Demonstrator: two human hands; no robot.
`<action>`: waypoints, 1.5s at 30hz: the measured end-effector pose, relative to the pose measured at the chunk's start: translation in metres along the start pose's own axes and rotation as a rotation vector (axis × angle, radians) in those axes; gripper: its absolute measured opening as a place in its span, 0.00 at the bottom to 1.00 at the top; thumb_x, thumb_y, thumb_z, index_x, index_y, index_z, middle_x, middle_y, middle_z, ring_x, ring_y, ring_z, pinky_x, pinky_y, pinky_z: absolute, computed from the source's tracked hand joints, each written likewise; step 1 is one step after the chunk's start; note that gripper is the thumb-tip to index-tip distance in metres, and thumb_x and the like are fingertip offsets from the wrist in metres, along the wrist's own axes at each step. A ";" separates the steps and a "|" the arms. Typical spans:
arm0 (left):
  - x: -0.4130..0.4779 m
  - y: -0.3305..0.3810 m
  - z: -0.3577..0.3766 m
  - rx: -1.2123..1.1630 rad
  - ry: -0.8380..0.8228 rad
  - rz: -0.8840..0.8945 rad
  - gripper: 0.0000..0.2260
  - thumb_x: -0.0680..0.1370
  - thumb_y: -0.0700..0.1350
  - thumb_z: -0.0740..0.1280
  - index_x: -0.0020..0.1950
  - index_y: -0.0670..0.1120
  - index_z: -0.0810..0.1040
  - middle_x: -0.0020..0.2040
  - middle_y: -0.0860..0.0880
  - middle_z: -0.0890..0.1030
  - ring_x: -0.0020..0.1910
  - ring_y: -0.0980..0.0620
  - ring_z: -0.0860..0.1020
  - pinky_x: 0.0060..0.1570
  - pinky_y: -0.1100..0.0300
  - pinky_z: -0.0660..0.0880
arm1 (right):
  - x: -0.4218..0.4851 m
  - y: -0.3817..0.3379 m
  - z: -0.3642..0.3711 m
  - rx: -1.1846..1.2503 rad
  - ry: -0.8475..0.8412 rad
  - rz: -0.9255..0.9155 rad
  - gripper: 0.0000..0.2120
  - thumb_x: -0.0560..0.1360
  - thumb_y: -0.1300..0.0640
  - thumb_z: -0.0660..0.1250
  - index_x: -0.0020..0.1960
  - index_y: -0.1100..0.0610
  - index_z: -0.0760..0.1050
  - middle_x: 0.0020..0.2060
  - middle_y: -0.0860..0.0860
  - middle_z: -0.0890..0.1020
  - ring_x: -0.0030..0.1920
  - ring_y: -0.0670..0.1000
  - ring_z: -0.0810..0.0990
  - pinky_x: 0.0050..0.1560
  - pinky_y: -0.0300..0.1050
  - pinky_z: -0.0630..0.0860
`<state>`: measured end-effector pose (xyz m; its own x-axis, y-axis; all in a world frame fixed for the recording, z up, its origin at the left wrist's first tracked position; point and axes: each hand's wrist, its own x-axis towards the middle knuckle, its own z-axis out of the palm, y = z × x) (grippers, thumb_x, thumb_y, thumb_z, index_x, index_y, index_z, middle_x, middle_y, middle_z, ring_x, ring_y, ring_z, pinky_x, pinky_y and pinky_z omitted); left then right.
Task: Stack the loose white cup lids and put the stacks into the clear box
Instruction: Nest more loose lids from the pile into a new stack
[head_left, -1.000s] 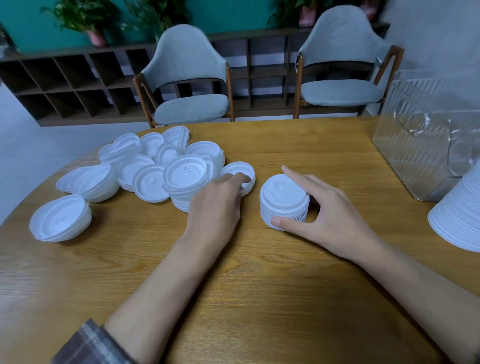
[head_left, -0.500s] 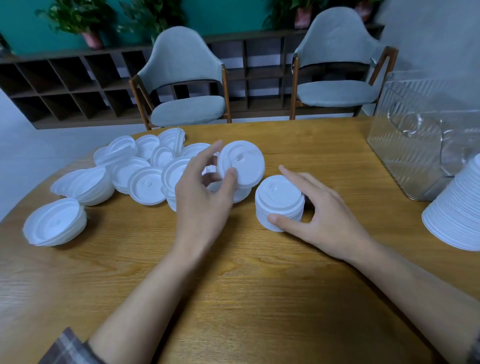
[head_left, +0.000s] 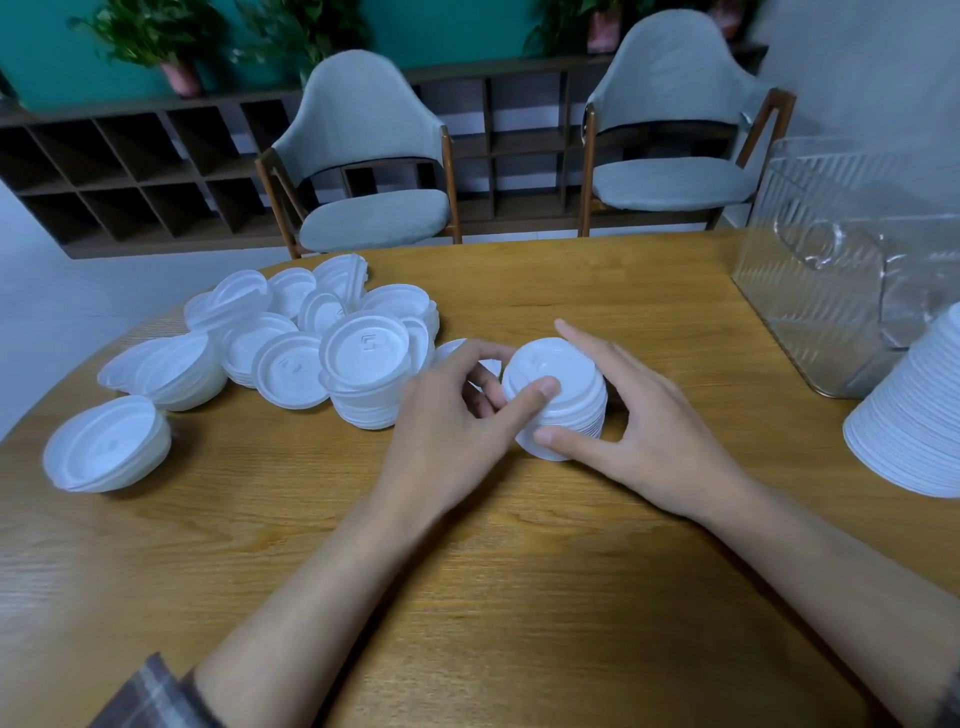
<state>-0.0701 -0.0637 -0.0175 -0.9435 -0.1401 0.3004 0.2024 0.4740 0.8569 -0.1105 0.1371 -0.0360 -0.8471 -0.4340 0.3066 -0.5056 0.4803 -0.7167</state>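
A short stack of white lids (head_left: 563, 384) stands on the wooden table (head_left: 519, 597) at the middle. My right hand (head_left: 644, 421) cups it, thumb at its front base and fingers round its far side. My left hand (head_left: 457, 421) sits at the stack's left, its thumb pressing on the top lid's edge. To the left lies a heap of loose white lids (head_left: 311, 338), some nested in small stacks. One lone pile of lids (head_left: 106, 444) sits at the far left. The clear box (head_left: 852, 260) stands at the right, ribbed and see-through.
A tall stack of white lids (head_left: 919, 421) rises at the right edge, in front of the clear box. Two grey chairs (head_left: 363, 171) stand behind the table, with dark shelving and potted plants beyond. The table's curved edge runs along the left.
My left hand lifted one lid from the heap, carried it right and set it on top of the stack my right hand holds. The right hand stayed on the stack.
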 end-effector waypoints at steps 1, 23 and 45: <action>0.000 -0.001 0.000 0.010 0.000 0.009 0.13 0.74 0.59 0.78 0.54 0.57 0.82 0.37 0.50 0.81 0.34 0.57 0.77 0.38 0.69 0.71 | 0.000 0.000 0.000 0.001 0.000 -0.001 0.43 0.71 0.39 0.77 0.81 0.39 0.61 0.67 0.37 0.74 0.68 0.35 0.70 0.63 0.23 0.62; 0.008 -0.017 -0.015 0.580 0.006 0.171 0.13 0.80 0.40 0.70 0.64 0.45 0.84 0.59 0.48 0.85 0.49 0.48 0.83 0.53 0.58 0.76 | -0.001 0.001 -0.002 0.022 0.058 0.010 0.43 0.68 0.40 0.80 0.79 0.46 0.69 0.64 0.36 0.78 0.67 0.36 0.74 0.65 0.28 0.68; 0.009 0.003 -0.015 -0.056 0.285 0.078 0.08 0.81 0.42 0.72 0.59 0.50 0.83 0.42 0.54 0.83 0.43 0.55 0.81 0.45 0.68 0.74 | -0.001 -0.001 -0.001 0.013 0.047 0.035 0.44 0.69 0.34 0.73 0.81 0.47 0.65 0.68 0.34 0.74 0.69 0.34 0.70 0.61 0.20 0.60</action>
<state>-0.0741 -0.0763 -0.0059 -0.8144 -0.3473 0.4650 0.2930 0.4456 0.8459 -0.1095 0.1380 -0.0348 -0.8714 -0.3803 0.3101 -0.4733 0.4850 -0.7353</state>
